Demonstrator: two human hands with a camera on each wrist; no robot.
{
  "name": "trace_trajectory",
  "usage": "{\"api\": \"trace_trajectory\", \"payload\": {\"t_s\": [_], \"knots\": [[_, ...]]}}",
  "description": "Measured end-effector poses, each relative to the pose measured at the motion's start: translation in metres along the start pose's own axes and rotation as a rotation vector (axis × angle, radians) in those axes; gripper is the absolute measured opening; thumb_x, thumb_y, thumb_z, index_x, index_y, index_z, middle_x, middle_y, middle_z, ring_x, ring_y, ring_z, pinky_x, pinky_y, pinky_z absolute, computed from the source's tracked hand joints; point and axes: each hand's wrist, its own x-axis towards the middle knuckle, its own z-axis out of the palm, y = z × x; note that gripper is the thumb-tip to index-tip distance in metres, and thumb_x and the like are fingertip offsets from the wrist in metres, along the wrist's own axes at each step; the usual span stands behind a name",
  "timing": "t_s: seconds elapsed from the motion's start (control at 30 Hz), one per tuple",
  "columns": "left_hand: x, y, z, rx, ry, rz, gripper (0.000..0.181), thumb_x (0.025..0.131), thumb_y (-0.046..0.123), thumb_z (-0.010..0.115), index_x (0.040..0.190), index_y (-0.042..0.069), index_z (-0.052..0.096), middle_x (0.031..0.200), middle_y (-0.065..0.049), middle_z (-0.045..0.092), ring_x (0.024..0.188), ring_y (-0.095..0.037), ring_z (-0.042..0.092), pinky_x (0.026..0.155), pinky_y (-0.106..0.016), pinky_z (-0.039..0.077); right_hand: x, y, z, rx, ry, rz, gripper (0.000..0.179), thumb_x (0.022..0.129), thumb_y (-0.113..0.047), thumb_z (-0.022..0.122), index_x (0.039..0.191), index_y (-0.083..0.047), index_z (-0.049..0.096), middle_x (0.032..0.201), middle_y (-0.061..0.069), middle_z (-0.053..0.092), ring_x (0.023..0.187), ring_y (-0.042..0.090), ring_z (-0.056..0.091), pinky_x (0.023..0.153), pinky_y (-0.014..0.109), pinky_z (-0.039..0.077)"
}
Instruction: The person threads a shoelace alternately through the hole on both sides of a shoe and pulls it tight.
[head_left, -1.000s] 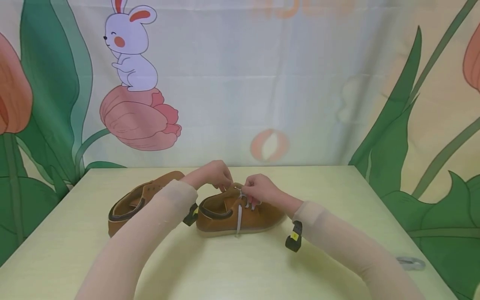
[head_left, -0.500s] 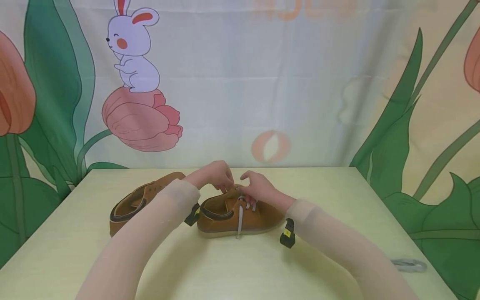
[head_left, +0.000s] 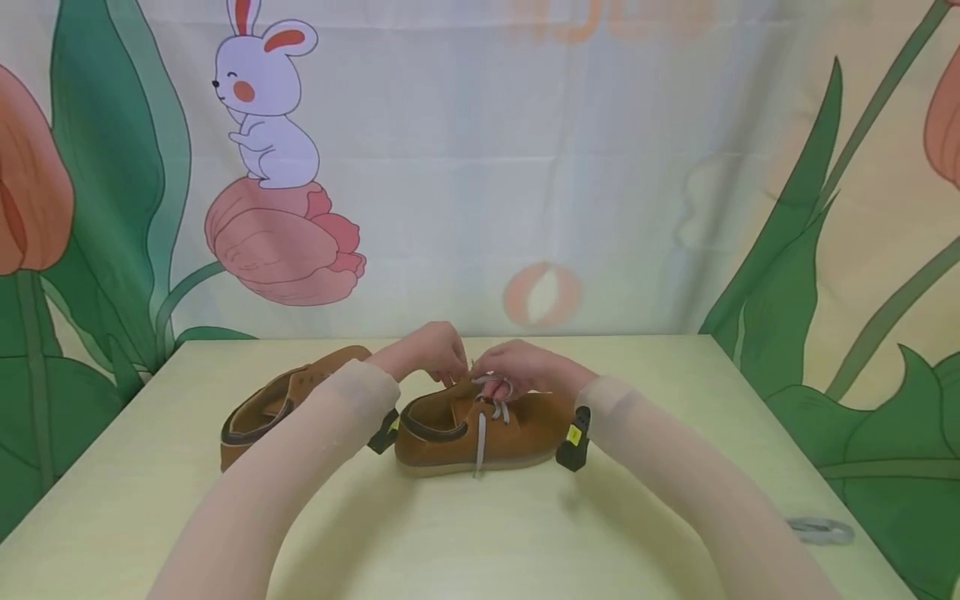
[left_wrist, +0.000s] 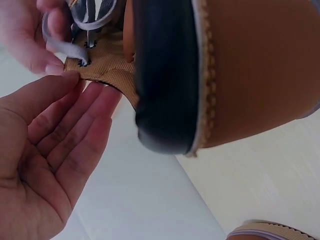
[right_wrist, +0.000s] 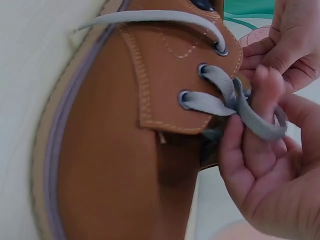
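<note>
A brown leather shoe stands on the table, toe to the right, its grey shoelace running through several eyelets. One lace end hangs down the shoe's near side. My left hand reaches over the heel and pinches the edge of the far eyelet flap between thumb and fingers. Above the eyelets, my right hand has its fingers curled with a loop of the lace round one finger, as the right wrist view shows. In the left wrist view, the right hand's fingertips come close to the left thumb.
A second brown shoe lies to the left, partly behind my left sleeve, with bare eyelets. A grey bundled lace lies near the table's right edge. Behind the table hangs a printed curtain with a rabbit and flowers.
My right hand first loosened its grip near the top eyelets, fingers spreading, then turned over and curled inward with the lace looped on a finger. The left hand has stayed at the flap.
</note>
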Motion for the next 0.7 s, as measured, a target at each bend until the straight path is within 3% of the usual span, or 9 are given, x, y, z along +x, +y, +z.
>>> {"api": "trace_trajectory", "payload": {"t_s": [0.2, 0.37, 0.43, 0.6, 0.7], "knots": [[0.002, -0.001, 0.003, 0.02, 0.009, 0.02, 0.018, 0.092, 0.01, 0.066, 0.1, -0.001, 0.079, 0.096, -0.015, 0.08, 0.083, -0.02, 0.078, 0.074, -0.029, 0.062, -0.006, -0.011, -0.001, -0.112, 0.129, -0.043, 0.029, 0.099, -0.022, 0.061, 0.114, 0.0, 0.071, 0.073, -0.002, 0.066, 0.064, 0.008, 0.061, 0.068, 0.025, 0.057], [0.003, -0.005, 0.005, 0.028, -0.006, 0.041, 0.019, 0.094, 0.011, 0.066, 0.101, 0.0, 0.08, 0.096, -0.015, 0.081, 0.085, -0.021, 0.079, 0.074, -0.03, 0.062, -0.004, -0.018, -0.008, -0.143, 0.248, -0.08, 0.033, 0.1, -0.025, 0.06, 0.119, -0.001, 0.072, 0.106, 0.012, 0.074, 0.097, 0.021, 0.07, 0.09, 0.034, 0.058], [0.002, -0.006, 0.005, 0.025, -0.009, 0.045, 0.02, 0.094, 0.011, 0.065, 0.101, 0.0, 0.08, 0.096, -0.015, 0.08, 0.086, -0.022, 0.079, 0.074, -0.03, 0.063, -0.004, -0.022, -0.014, -0.124, 0.298, -0.091, 0.034, 0.102, -0.024, 0.057, 0.122, -0.001, 0.071, 0.115, 0.015, 0.073, 0.103, 0.023, 0.069, 0.09, 0.034, 0.057], [0.001, -0.006, 0.003, 0.033, -0.012, 0.045, 0.021, 0.093, 0.011, 0.064, 0.102, 0.0, 0.079, 0.096, -0.015, 0.08, 0.086, -0.022, 0.079, 0.077, -0.033, 0.063, -0.001, -0.036, -0.031, 0.03, 0.394, -0.113, 0.031, 0.105, -0.021, 0.049, 0.119, 0.001, 0.067, 0.107, 0.011, 0.076, 0.079, 0.009, 0.07, 0.073, 0.024, 0.054], [0.001, -0.006, 0.002, 0.043, -0.011, 0.04, 0.021, 0.094, 0.012, 0.064, 0.102, 0.0, 0.079, 0.096, -0.015, 0.08, 0.086, -0.021, 0.079, 0.08, -0.035, 0.063, -0.001, -0.045, -0.04, 0.132, 0.434, -0.125, 0.031, 0.107, -0.02, 0.044, 0.118, 0.002, 0.063, 0.112, 0.014, 0.077, 0.067, 0.003, 0.069, 0.07, 0.023, 0.054]]}}
